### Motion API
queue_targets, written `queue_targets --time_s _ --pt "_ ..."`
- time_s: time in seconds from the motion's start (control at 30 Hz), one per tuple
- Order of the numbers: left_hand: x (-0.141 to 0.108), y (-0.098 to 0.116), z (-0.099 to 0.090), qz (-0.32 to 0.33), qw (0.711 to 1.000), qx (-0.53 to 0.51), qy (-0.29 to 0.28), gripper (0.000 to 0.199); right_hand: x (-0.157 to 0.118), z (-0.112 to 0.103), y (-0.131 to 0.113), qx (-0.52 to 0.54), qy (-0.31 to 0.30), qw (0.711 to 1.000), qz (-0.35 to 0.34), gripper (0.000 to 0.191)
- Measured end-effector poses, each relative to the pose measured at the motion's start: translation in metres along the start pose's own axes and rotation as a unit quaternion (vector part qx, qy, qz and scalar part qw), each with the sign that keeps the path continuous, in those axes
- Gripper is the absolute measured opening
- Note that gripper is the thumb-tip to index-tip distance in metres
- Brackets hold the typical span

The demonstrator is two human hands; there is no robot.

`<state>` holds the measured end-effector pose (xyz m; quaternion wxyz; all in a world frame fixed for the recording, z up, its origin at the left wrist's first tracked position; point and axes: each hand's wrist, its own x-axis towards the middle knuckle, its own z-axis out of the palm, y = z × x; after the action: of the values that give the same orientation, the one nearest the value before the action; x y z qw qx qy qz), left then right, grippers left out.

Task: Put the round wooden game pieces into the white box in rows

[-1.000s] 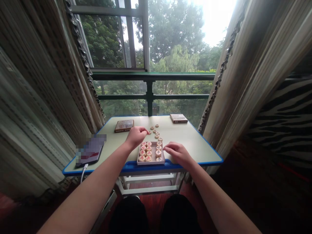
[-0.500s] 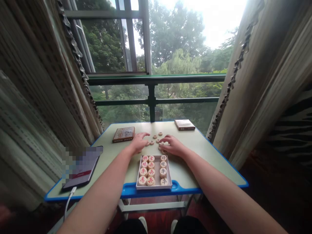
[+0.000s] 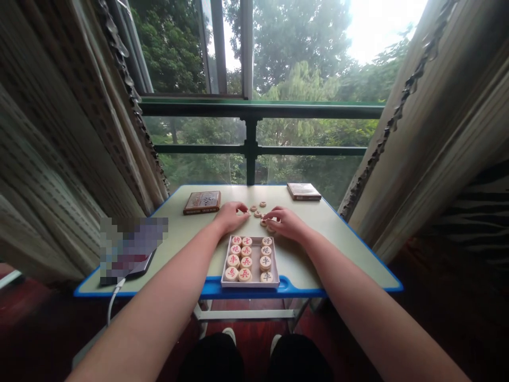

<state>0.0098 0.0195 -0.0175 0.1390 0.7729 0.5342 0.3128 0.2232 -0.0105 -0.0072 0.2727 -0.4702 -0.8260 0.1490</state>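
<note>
A loose group of round wooden pieces (image 3: 257,214) lies on the table (image 3: 345,260), just beyond a shallow, open box (image 3: 255,268) and between the two hands. The left hand (image 3: 233,217) comes in from the left, its fingers bent and its fingertips at the near-left side of the group; whether they pinch a piece, I cannot tell. The right hand (image 3: 284,223) reaches in from the other side, palm down, with bent fingers over the pieces nearest to it and partly hiding them; its grip cannot be made out either.

The box sits at the near edge of the table, over the blue trim (image 3: 288,286). Inside, two adjoining columns of discs with red characters (image 3: 246,251) fill the left part, and one column with black characters (image 3: 265,262) runs along the right wall, a bare strip between them.

Farther out, a flat brown box (image 3: 202,202) lies beyond the left hand, and a similar flat case (image 3: 304,191) rests at the far right. A partly pixelated dark device (image 3: 135,252) with a white cable (image 3: 110,305) lies at the table's left side. Beyond the table stand a green railing (image 3: 318,110) and trees (image 3: 294,48), framed by curtains (image 3: 55,132).
</note>
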Motion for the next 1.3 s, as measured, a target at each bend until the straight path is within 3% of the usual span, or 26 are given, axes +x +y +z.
queue_targets --time_s 0.1,0.2,0.4,0.5,0.6,0.7,0.8,0.97,1.17,1.3 --pt "0.0 0.002 -0.001 0.012 1.0 0.001 0.022 0.037 -0.004 -0.006 -0.003 -0.007 -0.036 0.999 0.007 0.023" --pt "-0.001 0.002 0.001 0.012 1.0 0.025 0.01 0.033 -0.006 -0.012 -0.007 -0.016 -0.06 0.998 0.02 0.023" --pt "0.001 -0.002 0.009 -0.032 0.998 0.045 0.022 0.031 -0.007 -0.016 -0.01 -0.019 0.001 0.996 0.087 0.027" --pt "0.002 -0.005 0.011 -0.043 0.999 0.033 0.002 0.036 -0.007 -0.018 -0.008 -0.038 -0.027 0.994 0.103 0.022" --pt "0.003 -0.007 0.008 -0.064 0.998 -0.027 0.007 0.042 -0.008 -0.018 -0.007 -0.028 -0.064 0.993 0.097 0.022" --pt "0.003 -0.008 0.001 -0.127 0.98 -0.148 0.022 0.036 -0.007 -0.018 -0.006 0.006 -0.072 0.993 0.093 0.026" --pt "0.001 -0.007 -0.007 -0.159 0.965 -0.21 -0.014 0.033 -0.007 -0.019 -0.005 0.015 -0.065 0.993 0.099 0.031" --pt "-0.004 -0.004 -0.011 -0.135 0.969 -0.194 -0.076 0.04 -0.009 -0.017 -0.004 -0.036 -0.06 0.995 0.076 0.027" --pt "-0.007 -0.002 -0.015 -0.12 0.963 -0.224 -0.093 0.042 -0.008 -0.017 -0.004 -0.031 -0.057 0.996 0.066 0.02" --pt "-0.006 -0.007 -0.015 -0.117 0.96 -0.24 -0.083 0.037 -0.015 -0.021 -0.013 0.004 -0.001 0.999 0.047 0.017"
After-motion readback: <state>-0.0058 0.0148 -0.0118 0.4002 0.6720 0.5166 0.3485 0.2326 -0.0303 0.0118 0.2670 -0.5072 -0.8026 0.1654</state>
